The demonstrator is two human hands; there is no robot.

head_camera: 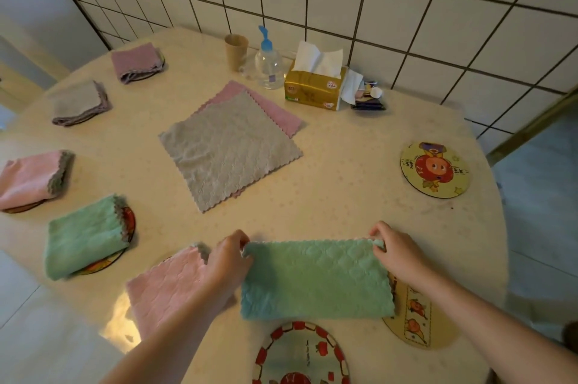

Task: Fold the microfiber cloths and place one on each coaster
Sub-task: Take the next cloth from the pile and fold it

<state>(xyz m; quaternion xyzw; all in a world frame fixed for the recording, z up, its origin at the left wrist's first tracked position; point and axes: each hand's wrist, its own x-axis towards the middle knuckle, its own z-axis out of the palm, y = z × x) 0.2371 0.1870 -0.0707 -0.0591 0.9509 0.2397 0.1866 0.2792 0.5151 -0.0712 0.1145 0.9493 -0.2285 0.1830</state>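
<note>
A green cloth [316,280], folded in half, lies near the table's front edge. My left hand [230,258] pinches its far left corner and my right hand [397,250] pinches its far right corner. Under my left forearm a folded pink cloth [165,289] covers a coaster. Bare coasters lie at the front centre [300,355], under the green cloth's right end [413,318] and at the right [434,169]. Along the left, folded cloths rest on coasters: green [84,235], pink [31,178], grey [79,103] and mauve [136,61]. Unfolded cloths, grey on pink [231,149], lie mid-table.
At the back of the table [344,196], against the tiled wall, stand a paper cup [236,52], a clear pump bottle [269,66], a tissue box [316,86] and small clutter [366,95]. The table's right edge drops to the floor.
</note>
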